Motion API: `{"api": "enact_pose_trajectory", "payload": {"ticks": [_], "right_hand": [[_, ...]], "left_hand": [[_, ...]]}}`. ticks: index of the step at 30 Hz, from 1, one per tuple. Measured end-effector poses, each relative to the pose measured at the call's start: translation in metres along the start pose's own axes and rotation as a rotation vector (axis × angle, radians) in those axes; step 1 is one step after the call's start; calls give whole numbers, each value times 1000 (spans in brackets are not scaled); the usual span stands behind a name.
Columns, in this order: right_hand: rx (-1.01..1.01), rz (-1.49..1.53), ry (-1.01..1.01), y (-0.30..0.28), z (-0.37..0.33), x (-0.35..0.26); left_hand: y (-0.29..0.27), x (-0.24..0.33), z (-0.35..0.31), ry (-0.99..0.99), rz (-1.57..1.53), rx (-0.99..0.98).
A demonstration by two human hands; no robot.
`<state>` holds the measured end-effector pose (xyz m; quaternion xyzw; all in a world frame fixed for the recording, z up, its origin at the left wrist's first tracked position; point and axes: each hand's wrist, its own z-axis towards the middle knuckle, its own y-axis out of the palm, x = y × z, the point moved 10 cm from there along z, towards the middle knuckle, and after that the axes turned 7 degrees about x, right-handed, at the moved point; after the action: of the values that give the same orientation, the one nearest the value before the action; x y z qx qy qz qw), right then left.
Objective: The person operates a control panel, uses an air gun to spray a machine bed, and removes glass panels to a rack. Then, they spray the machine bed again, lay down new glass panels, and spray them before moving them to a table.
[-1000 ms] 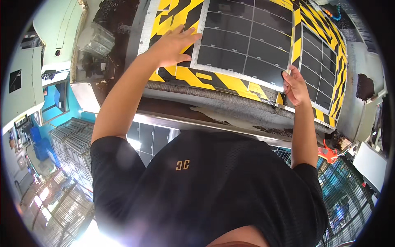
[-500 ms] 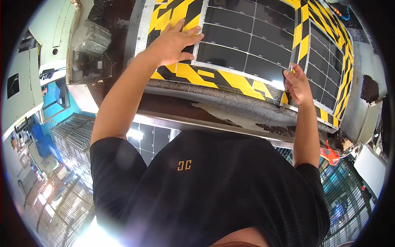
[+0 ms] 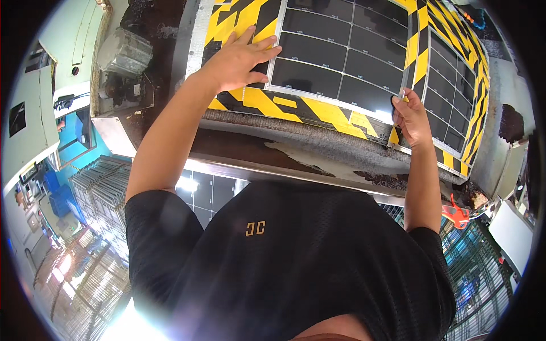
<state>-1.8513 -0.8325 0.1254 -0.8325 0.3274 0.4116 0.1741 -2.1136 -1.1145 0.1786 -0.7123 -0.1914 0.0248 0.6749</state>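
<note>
A black panel (image 3: pixel 311 50), divided by pale lines into several rectangles, lies on a bed bordered with yellow-and-black striped tape (image 3: pixel 273 105). My left hand (image 3: pixel 239 61) rests flat at the panel's left edge with its fingers spread, partly over the striped tape. At the panel's near right corner, my right hand (image 3: pixel 413 118) is closed, thumb and forefinger pinching the edge. The fingers hide part of that corner. A second black panel (image 3: pixel 446 94) of the same kind lies just right of this hand, inside its own striped border.
A worn metal ledge (image 3: pixel 318 139) runs along the near side of the bed. A metal block (image 3: pixel 125 52) stands at the left. Wire racks (image 3: pixel 99 187) are at the lower left, and a red air gun (image 3: pixel 456 215) hangs at the right.
</note>
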Motion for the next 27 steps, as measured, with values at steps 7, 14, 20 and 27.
{"api": "enact_pose_trajectory", "payload": {"ticks": [7, 14, 20, 27], "right_hand": [[-18, 3, -2, -5, 3, 4], [-37, -2, -1, -4, 3, 5], [-68, 2, -19, -1, 1, 3], [4, 30, -1, 2, -3, -5]], "left_hand": [[1, 0, 0, 3, 3, -5], [-2, 3, 1, -27, 41, -56], [-4, 7, 2, -43, 118, -86], [-14, 15, 1, -68, 118, -65]]}}
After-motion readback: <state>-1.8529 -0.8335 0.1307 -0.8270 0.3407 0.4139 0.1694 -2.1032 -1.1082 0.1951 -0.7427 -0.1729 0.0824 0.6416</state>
